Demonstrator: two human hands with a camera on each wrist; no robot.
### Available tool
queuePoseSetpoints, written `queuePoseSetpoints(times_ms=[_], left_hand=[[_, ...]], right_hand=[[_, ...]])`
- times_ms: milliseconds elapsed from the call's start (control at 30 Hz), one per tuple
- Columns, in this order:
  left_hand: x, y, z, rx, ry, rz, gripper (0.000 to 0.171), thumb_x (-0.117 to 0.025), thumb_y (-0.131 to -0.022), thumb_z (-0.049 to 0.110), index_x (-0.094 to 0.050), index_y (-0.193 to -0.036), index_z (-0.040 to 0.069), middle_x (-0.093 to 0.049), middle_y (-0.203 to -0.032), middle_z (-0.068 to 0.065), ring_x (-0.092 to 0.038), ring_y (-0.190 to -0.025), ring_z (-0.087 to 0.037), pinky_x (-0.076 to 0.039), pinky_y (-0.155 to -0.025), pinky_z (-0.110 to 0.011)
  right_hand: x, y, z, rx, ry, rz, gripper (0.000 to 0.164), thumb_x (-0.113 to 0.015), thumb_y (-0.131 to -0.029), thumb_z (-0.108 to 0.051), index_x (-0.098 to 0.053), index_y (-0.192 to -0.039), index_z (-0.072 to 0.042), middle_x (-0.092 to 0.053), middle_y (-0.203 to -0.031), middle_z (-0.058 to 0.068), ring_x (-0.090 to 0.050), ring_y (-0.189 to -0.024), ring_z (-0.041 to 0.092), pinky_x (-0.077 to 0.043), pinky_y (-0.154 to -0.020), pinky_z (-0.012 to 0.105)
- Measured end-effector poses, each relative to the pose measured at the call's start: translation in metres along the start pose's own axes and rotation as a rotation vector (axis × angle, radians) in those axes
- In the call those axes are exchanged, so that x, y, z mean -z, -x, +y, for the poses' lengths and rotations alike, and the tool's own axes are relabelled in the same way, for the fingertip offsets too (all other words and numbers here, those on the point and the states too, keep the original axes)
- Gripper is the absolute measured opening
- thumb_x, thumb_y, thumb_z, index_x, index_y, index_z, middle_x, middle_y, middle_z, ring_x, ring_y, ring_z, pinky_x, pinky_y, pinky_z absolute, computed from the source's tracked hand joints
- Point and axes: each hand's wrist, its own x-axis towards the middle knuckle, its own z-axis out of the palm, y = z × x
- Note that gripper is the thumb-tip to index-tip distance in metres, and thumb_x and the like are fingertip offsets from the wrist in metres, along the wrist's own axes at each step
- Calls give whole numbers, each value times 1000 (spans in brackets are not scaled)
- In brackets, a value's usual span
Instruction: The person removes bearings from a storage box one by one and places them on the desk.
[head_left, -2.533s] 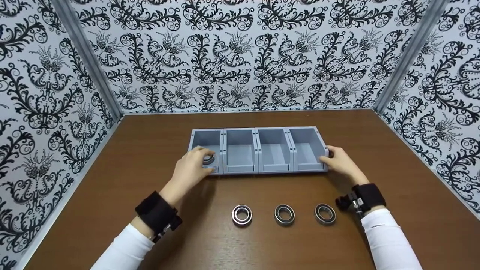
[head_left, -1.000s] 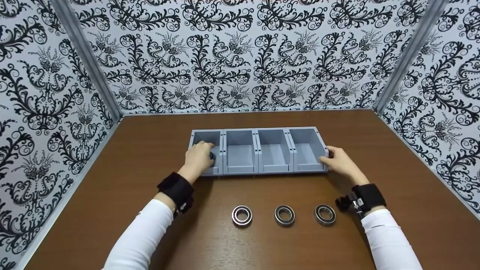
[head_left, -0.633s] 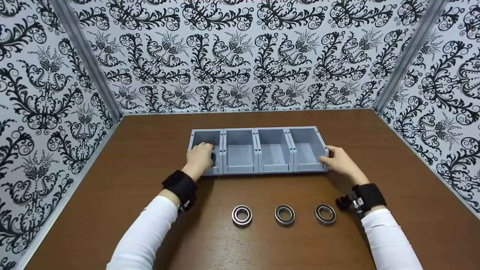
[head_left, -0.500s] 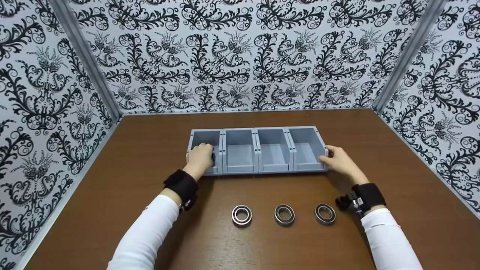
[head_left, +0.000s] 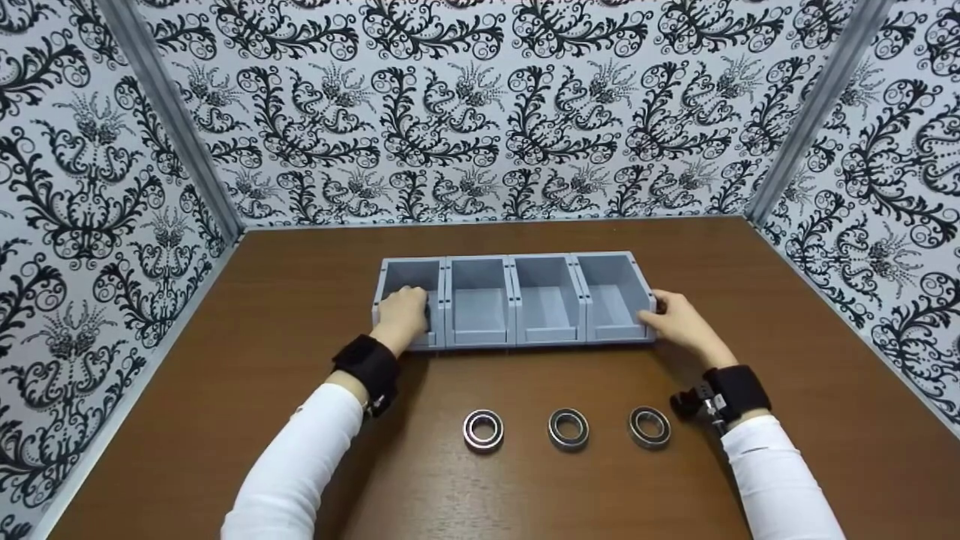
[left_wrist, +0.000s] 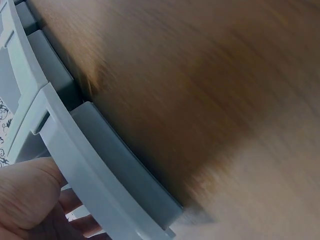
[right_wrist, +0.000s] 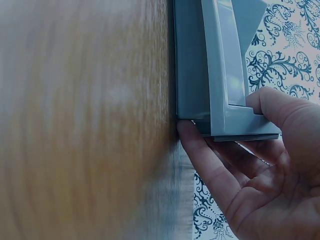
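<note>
My left hand reaches down into the leftmost compartment of a row of grey plastic bins. It pinches a bearing, of which only a dark sliver shows beside the fingers; the rest is hidden by the hand. In the left wrist view the thumb and curled fingers sit behind the bin's front lip. My right hand grips the front corner of the rightmost bin, thumb over the rim and fingers around the outer side.
Three metal ball bearings lie flat in a line in front of the bins: a left one, a middle one and a right one. The brown wooden table is enclosed by walls with black floral patterning.
From holding the bearing at the leftmost bin's front, my left hand has gone further in and turned knuckles up, then shifted slightly right. The right hand keeps its grip; the three bearings stay put.
</note>
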Motion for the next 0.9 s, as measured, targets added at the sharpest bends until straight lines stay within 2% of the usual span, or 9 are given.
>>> queuePoseSetpoints(times_ms=[433,700,900], left_hand=[[1,-4,-1,-6,10,-17,13,-67,-89,-2,-73,-99,-6,-73,-108,-28,-72,-98,-44,-62,-79,-57],[2,-7,-2,-1,4,-64,15,-72,-90,3,-73,-102,-6,-74,-109,-27,-72,-99,-45,-62,-78,-55],[1,-8,-2,-10,13,-53,13,-72,-90,1,-73,-100,-6,-74,-107,-28,-72,-97,-45,-62,-78,-55]], right_hand=[[0,-1,1,16,15,17,38,-63,-94,1,-58,-126,20,-70,-100,21,-61,-80,11,-52,-65,18],[1,0,0,17,33,7,42,-63,-97,-2,-55,-132,20,-70,-103,23,-60,-80,13,-49,-66,19],[0,0,0,13,16,13,40,-64,-96,-1,-57,-129,19,-69,-94,15,-59,-75,10,-48,-62,19]])
